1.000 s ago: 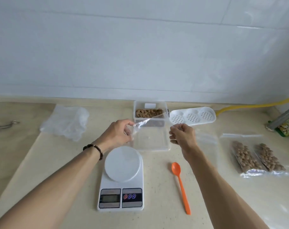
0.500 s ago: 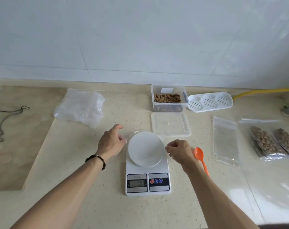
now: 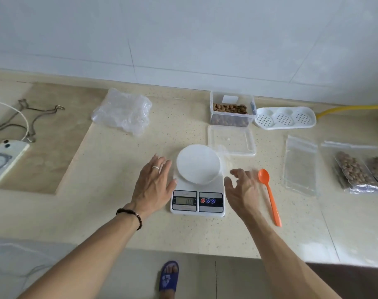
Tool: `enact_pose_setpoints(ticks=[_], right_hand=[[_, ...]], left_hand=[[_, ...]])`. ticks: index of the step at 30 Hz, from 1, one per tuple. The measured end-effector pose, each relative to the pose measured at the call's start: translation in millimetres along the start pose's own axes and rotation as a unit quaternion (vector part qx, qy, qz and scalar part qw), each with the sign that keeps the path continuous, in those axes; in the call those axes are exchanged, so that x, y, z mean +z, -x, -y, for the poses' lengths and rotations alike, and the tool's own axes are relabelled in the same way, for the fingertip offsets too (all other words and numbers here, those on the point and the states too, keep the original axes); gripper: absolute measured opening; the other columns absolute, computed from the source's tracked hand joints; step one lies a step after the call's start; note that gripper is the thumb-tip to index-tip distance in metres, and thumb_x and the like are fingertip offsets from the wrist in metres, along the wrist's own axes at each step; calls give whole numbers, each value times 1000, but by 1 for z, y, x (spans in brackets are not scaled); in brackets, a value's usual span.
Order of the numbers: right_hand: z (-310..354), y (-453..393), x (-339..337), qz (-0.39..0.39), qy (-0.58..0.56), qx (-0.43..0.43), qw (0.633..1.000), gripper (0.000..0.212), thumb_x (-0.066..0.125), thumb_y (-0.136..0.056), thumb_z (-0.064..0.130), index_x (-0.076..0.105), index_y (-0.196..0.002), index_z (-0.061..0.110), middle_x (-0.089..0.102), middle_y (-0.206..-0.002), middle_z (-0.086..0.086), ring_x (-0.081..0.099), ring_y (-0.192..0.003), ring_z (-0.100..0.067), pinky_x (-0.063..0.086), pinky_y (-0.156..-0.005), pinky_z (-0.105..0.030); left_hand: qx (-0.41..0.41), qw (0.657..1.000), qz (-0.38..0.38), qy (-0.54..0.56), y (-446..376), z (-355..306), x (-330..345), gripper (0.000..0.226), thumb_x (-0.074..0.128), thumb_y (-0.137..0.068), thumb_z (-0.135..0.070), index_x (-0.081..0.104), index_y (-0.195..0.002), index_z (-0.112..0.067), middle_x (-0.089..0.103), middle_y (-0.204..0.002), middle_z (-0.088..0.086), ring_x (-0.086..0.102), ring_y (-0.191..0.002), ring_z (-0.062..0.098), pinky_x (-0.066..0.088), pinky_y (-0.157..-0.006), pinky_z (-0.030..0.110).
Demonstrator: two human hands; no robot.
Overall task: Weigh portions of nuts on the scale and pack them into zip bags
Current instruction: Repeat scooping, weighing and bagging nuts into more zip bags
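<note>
my left hand [image 3: 154,182] lay flat beside the scale [image 3: 197,192], fingers straight and spread, gripping nothing. my right hand [image 3: 244,188] hovered on the other side, fingers loose and apart, also empty, though it was blurred at the tips. a clear zip bag [image 3: 223,156] seemed to be draped over the white platform, its far corner reaching onto the container lid [image 3: 231,140]; it was so transparent i could not tell its full outline.

that film was likely feather-light, limp and slick, so i judged it should be pinched at the stiffer zip strip rather than the body, or it would slide off the plate. the nuts [image 3: 230,108] sat in the open tub [image 3: 231,104] behind the lid, hard and loose, best moved with the orange spoon [image 3: 269,195] lying just beside my right hand, taken by its long handle.

a spare empty bag [image 3: 300,165] lay to the right, and filled bags [image 3: 360,171] beyond it near the counter's right end. the counter edge [image 3: 183,251] ran near the front of the scale; bare room lay left of it and between spoon and spare bag.
</note>
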State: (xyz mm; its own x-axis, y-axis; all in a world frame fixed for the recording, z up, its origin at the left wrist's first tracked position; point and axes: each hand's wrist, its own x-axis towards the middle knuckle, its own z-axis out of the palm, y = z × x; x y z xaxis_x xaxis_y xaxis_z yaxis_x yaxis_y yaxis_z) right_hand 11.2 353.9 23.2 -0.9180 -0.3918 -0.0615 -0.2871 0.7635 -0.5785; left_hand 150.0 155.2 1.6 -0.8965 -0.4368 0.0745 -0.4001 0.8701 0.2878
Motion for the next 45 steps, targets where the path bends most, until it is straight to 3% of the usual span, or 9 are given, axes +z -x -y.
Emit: enact_pose_setpoints(ticks=[3, 7, 18, 25, 45], right_hand=[[-16, 25, 11, 23, -17, 0, 1000, 37, 57, -95, 30, 56, -126, 8, 56, -122, -13, 54, -112, -30, 45, -85, -36], [-33, 47, 17, 37, 13, 21, 999, 41, 57, -95, 34, 55, -128, 9, 54, -128, -14, 46, -117, -29, 41, -90, -41], [-36, 56, 32, 27, 33, 46, 998, 49, 58, -91, 46, 54, -128, 14, 47, -136, -10, 38, -125, -28, 33, -99, -44], [-25, 45, 42, 19, 53, 79, 995, 57, 60, -86, 52, 53, -130, 16, 44, -138, -9, 34, -130, -29, 30, -102, -46], [-25, 36, 40, 49, 38, 141, 988, 65, 68, -80, 55, 49, -129, 18, 38, -140, -8, 29, -132, -30, 28, -104, -48]], left_hand=[[6, 1000, 5, -13, 36, -9, 15, 56, 48, -95, -40, 47, -137, -3, 46, -143, 19, 31, -141, 37, 31, -113, 52], [-7, 998, 52, -34, 75, -17, 31, 72, 23, -93, -52, 36, -147, -7, 34, -154, 15, 17, -148, 32, 14, -117, 48], [-29, 996, 73, -41, 95, -19, 49, 82, 6, -88, -58, 14, -155, -12, 14, -162, 11, -1, -150, 27, 3, -122, 48], [-36, 995, 91, -38, 91, -20, 48, 71, 29, -100, -50, 3, -155, -14, 3, -163, 9, -9, -150, 25, -2, -122, 47], [-35, 994, 98, -32, 91, -21, 47, 70, 30, -100, -50, 6, -155, -15, 5, -163, 8, -9, -150, 25, -3, -122, 46]])
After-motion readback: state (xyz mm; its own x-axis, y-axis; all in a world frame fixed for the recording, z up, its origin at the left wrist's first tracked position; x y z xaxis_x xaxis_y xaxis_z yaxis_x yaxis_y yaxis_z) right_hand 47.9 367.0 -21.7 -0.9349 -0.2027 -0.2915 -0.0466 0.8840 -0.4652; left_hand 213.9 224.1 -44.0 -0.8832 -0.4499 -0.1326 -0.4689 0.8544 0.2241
